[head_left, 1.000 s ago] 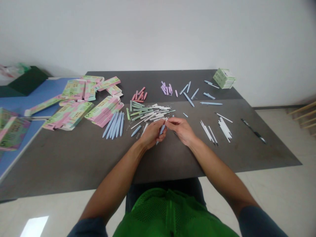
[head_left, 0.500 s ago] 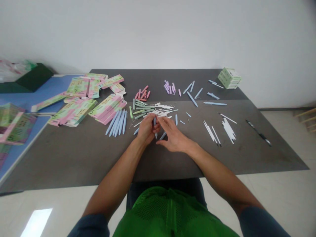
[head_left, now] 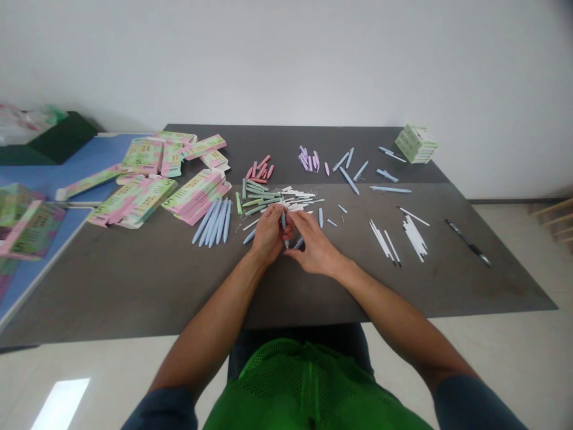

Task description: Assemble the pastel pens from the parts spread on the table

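Note:
My left hand (head_left: 267,232) and my right hand (head_left: 313,242) meet over the middle of the dark grey table (head_left: 134,275). The left hand's fingers are wrapped round a light blue pen barrel (head_left: 283,226), held nearly upright. The right hand pinches the barrel's lower end, with another blue pen part (head_left: 298,242) lying just under its fingers. Right behind both hands lies a heap of green and white pen parts (head_left: 273,199).
A row of blue pen barrels (head_left: 213,221) lies to the left, by flat pink-green cartons (head_left: 134,200). Red caps (head_left: 260,169), purple caps (head_left: 308,160), loose blue parts (head_left: 353,173), white refills (head_left: 405,234), a black pen (head_left: 468,242) and a green box (head_left: 415,143) lie around.
My right hand moved left and closed in on the blue barrel in my left hand. The barrel went from slanted to nearly upright. The camera shifted slightly.

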Available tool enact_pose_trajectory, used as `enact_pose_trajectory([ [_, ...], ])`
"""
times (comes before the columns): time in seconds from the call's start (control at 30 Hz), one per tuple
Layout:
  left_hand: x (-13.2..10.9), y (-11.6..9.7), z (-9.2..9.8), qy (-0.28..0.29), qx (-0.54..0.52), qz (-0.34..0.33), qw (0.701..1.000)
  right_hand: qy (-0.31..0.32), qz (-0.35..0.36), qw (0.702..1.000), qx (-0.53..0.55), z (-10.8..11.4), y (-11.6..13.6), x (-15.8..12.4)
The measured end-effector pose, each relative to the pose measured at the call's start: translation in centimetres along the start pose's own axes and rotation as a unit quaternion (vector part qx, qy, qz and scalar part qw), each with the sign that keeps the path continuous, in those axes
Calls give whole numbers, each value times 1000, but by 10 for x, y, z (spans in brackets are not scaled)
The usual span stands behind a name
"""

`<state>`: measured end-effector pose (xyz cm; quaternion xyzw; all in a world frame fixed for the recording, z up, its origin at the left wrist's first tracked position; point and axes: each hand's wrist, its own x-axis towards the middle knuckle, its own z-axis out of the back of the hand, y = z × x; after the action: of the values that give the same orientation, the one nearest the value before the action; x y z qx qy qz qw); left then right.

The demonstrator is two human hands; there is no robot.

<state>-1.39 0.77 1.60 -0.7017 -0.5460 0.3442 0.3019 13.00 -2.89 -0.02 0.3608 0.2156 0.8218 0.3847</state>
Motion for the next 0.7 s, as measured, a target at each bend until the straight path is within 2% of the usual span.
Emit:
enact_pose_trajectory([
  [0.17,1,-6,1,-10,39,-39,998,20,-4,1000,-1,14,-2,1],
  [0.23,2,-8,0,-17,58,-54,997,-6,-15,1000,-15,27,-10,1],
  [0.3,2,-8,0,-14,73,-59,995,-67,-64,995,-39,43,-24,1],
  [0.37,2,-7,0,-3,87,-60,994,-126,-153,977,-73,57,-41,1],
  [0.43,2,-5,1,14,102,-63,993,-156,-215,956,-122,67,-57,0],
  [0.57,3,-3,4,28,121,-78,989,-109,-258,941,-189,69,-75,-2],
  [0.7,3,-4,5,28,128,-78,988,-33,-236,944,-229,61,-73,-2],
])
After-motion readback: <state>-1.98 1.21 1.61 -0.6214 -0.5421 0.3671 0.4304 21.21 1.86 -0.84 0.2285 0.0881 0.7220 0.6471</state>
